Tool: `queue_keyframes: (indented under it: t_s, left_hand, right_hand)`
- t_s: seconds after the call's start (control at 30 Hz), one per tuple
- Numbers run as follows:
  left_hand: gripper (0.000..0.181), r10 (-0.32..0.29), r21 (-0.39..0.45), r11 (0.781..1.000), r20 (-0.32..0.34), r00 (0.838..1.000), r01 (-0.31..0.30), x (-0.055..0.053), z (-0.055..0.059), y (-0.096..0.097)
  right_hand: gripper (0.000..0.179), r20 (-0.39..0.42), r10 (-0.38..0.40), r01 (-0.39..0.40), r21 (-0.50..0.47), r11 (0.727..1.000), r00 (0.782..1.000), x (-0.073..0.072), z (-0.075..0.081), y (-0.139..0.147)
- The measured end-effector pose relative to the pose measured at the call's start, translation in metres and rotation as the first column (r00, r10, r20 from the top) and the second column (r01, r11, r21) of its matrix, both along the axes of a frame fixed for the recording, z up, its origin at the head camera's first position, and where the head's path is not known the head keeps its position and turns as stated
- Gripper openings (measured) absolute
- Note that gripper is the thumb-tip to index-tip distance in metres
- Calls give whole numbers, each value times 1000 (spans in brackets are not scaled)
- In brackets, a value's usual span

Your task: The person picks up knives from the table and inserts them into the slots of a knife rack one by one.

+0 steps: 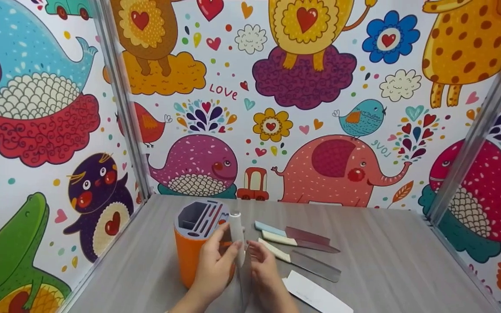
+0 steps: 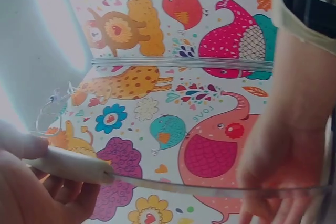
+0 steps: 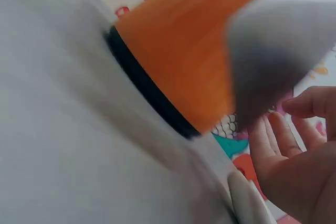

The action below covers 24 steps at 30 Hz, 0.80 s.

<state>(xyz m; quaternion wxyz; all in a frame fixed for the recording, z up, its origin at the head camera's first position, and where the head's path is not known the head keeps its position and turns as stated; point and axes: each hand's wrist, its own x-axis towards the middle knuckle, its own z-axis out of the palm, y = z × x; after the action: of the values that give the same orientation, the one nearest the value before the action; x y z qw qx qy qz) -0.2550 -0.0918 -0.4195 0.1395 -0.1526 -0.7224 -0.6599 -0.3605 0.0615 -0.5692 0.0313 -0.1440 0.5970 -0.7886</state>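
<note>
My left hand (image 1: 215,263) grips a kitchen knife by its white handle (image 1: 235,228). The knife is upright, with its blade (image 1: 242,287) pointing down toward me. In the left wrist view the blade (image 2: 184,186) runs edge-on from the handle toward the other hand. My right hand (image 1: 265,269) is beside the blade, its fingers loosely extended; I cannot tell whether they touch the metal. In the right wrist view that hand (image 3: 299,156) has nothing in its palm. Just left of the knife stands an orange knife block (image 1: 187,256) with a grey slotted top.
Right of the hands lie a blue-handled knife (image 1: 270,228), a pale-yellow-handled knife (image 1: 278,238) and a cream-handled, broad-bladed knife (image 1: 313,264). A white blade-shaped piece (image 1: 318,293) lies nearer me. Patterned panels surround the grey wood-look table (image 1: 389,261).
</note>
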Motion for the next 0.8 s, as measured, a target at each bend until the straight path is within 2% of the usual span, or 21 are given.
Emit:
queue_keyframes:
  t_s: [0.2,0.3,0.4,0.53,0.7,0.8]
  left_hand:
    - [44,84,63,995,-18,996,-83,4,21,-11]
    - [42,125,107,987,-36,992,-120,9,34,-14]
    - [40,156,131,981,-78,985,-145,13,47,-18]
    - [41,199,140,974,-152,968,-179,14,63,-21]
    - [41,197,138,977,-259,946,-165,10,79,-25]
    - [40,211,124,976,-300,930,-182,8,84,-29]
  right_hand:
    - [82,-136,70,-55,110,992,988,-5,-7,-16]
    - [89,-173,124,-99,147,984,977,-9,-9,-20]
    - [93,-170,146,-118,165,979,975,-9,-8,-22]
    - [100,-131,154,-125,207,970,979,-5,-5,-27]
    - [118,-110,95,-54,327,944,989,4,1,-38]
    - [126,-95,54,-14,376,927,994,9,3,-46]
